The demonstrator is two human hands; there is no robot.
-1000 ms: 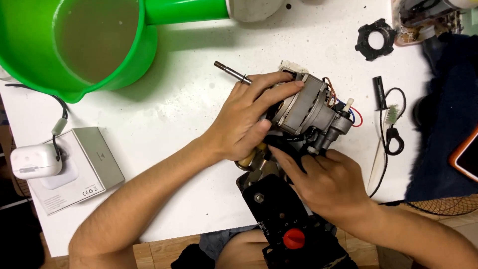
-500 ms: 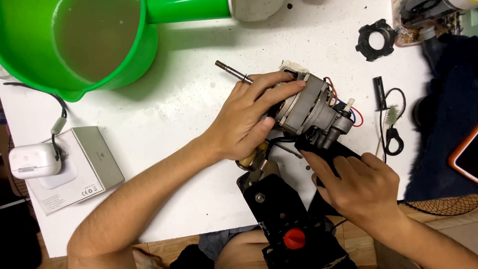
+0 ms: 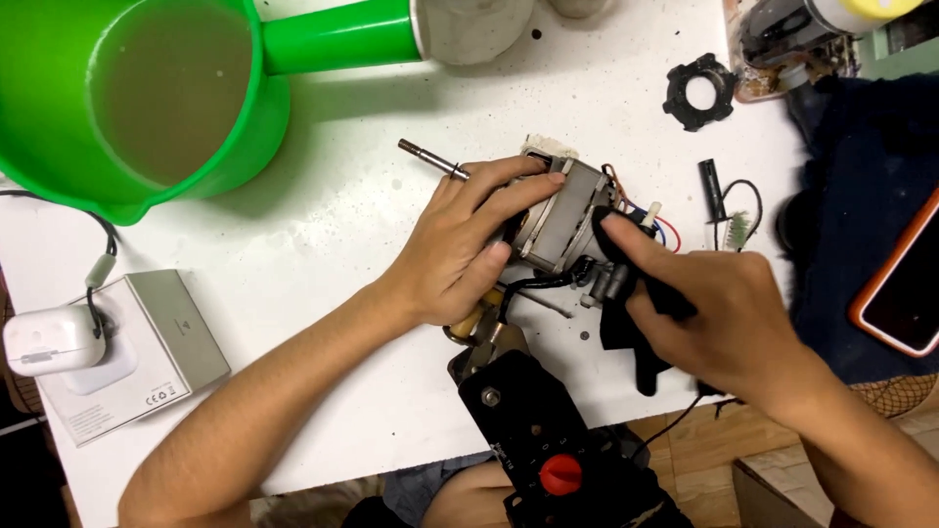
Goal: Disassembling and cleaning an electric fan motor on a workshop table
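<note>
White tabletop (image 3: 323, 225), scuffed and speckled with dark grit, fills the view from above, with wooden floor showing at the lower right edge. At far left sits a green plastic jug (image 3: 147, 98) of cloudy water, and below it a white earbud case (image 3: 54, 337) rests on a small grey box (image 3: 147, 352). Near the middle, the left hand (image 3: 460, 249) is curled over a small electric motor (image 3: 562, 220), fingers closed around its metal body, thumb underneath. A thin steel shaft (image 3: 425, 156) sticks out of the motor toward the upper left. The motor lies on the table just above a black clamp (image 3: 538, 430) with a red knob. It looks dense and rigid, fairly heavy for its bulk, best gripped around the bare metal core; the thin coloured wires (image 3: 665, 230) on its right end seem delicate. The right hand (image 3: 714, 318) pinches a soft black cloth (image 3: 636, 323) against that end, index finger pressed down. Further right lie a black plastic ring (image 3: 699, 93), a small brush (image 3: 734, 230), dark fabric and an orange-edged phone (image 3: 900, 284).
</note>
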